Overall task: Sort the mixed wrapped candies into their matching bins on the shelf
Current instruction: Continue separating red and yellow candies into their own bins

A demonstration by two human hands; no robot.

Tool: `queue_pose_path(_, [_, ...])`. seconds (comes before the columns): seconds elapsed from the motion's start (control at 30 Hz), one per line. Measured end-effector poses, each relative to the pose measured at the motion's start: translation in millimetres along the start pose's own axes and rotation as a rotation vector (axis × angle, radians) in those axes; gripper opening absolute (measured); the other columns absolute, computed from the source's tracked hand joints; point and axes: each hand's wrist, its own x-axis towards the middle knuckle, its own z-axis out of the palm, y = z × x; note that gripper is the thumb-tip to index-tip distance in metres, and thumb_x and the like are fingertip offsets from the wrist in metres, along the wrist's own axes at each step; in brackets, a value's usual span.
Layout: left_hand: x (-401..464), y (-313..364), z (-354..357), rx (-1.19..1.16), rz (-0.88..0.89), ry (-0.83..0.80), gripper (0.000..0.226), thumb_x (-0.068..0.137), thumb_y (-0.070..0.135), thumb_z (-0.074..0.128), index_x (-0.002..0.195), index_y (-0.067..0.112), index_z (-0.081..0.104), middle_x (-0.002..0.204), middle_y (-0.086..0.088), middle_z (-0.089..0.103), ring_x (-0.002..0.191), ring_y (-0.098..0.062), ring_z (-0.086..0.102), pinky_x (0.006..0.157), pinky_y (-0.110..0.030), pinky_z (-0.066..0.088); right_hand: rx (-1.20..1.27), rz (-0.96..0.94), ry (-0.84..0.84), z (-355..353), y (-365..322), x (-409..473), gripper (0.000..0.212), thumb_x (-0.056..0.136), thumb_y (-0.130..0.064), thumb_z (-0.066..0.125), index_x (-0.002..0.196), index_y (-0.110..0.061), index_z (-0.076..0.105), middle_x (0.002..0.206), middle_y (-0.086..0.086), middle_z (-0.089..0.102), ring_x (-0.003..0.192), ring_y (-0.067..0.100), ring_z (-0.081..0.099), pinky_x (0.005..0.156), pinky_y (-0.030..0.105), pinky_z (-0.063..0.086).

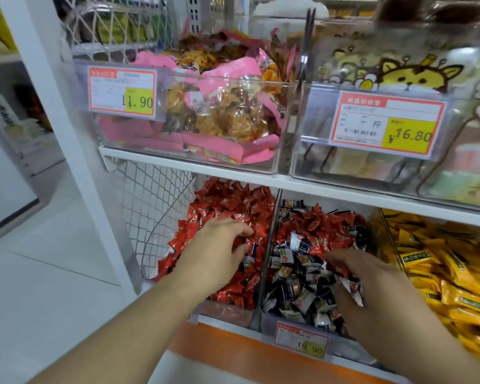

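Note:
On the lower shelf, the left bin (225, 311) is full of red wrapped candies (233, 203). The middle bin (269, 325) holds dark blue and white candies (297, 289) mixed with red ones (322, 225) at its back. My left hand (219, 253) reaches into the red bin, fingers curled, and pinches a dark blue candy (253, 249) among the red ones. My right hand (372, 284) lies in the middle bin, its thumb and fingers curled round a few silver-edged wrapped candies (354, 291).
A bin of yellow wrapped candies (441, 261) stands to the right. The upper shelf carries a clear bin of pink snack packs (219, 117) and one of cat-printed packs (399, 76), both with price tags. A wire mesh side panel (155, 206) stands at the left.

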Motion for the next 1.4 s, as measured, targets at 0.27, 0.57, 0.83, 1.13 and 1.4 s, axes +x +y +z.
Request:
queue_pose_path(0.27, [9.1, 0.8, 20.8, 0.163, 0.069, 0.057, 0.019, 0.094, 0.025, 0.07, 0.11, 0.034, 0.074, 0.114, 0.017, 0.065, 0.114, -0.013, 0.051, 0.102, -0.037, 0.044, -0.001, -0.001, -0.01, 5.5, 0.6, 3.7, 0.052, 0.096, -0.022, 0.065, 0.142, -0.039, 0.049, 0.143, -0.02, 0.051, 0.102, -0.006, 0.047, 0.077, -0.001, 0.038])
queue_pose_path(0.57, [1.3, 17.7, -13.0, -0.365, -0.203, 0.241, 0.012, 0.087, 0.023, 0.08, 0.083, 0.033, 0.074, 0.08, 0.019, 0.07, 0.086, 0.004, 0.064, 0.073, -0.009, 0.049, -0.014, -0.03, 0.003, -1.8, 2.1, 0.3, 0.049, 0.098, -0.023, 0.062, 0.142, -0.038, 0.048, 0.14, -0.022, 0.051, 0.125, -0.001, 0.048, 0.084, -0.005, 0.028])
queue_pose_path(0.83, [-38.3, 111.8, -35.8, -0.699, -0.142, 0.035, 0.004, 0.087, 0.03, 0.081, 0.084, 0.03, 0.078, 0.078, 0.015, 0.076, 0.078, 0.002, 0.071, 0.066, -0.008, 0.048, 0.194, -0.119, 0.115, -10.2, -19.7, -6.6, 0.065, 0.091, -0.044, 0.071, 0.145, -0.052, 0.035, 0.125, -0.038, 0.051, 0.116, -0.016, 0.05, 0.094, 0.006, 0.041])
queue_pose_path(1.13, [-41.9, 97.2, -24.2, -0.498, -0.136, -0.018, 0.005, 0.094, 0.038, 0.072, 0.099, 0.036, 0.074, 0.094, 0.022, 0.071, 0.095, 0.009, 0.063, 0.079, -0.007, 0.047, -0.022, 0.089, -0.016, -15.8, -1.7, -2.9, 0.075, 0.096, -0.043, 0.065, 0.158, -0.04, 0.023, 0.151, -0.009, 0.047, 0.133, 0.013, 0.05, 0.102, 0.023, 0.047])
queue_pose_path(1.4, [-27.0, 3.5, -74.6, 0.069, -0.149, 0.191, 0.043, 0.097, 0.028, 0.065, 0.139, 0.03, 0.059, 0.144, 0.012, 0.055, 0.132, -0.009, 0.049, 0.108, -0.019, 0.034, -0.009, -0.043, 0.032, -13.7, -28.2, -0.6, 0.057, 0.096, -0.038, 0.065, 0.149, -0.038, 0.044, 0.15, -0.019, 0.046, 0.139, 0.006, 0.042, 0.11, 0.019, 0.032])
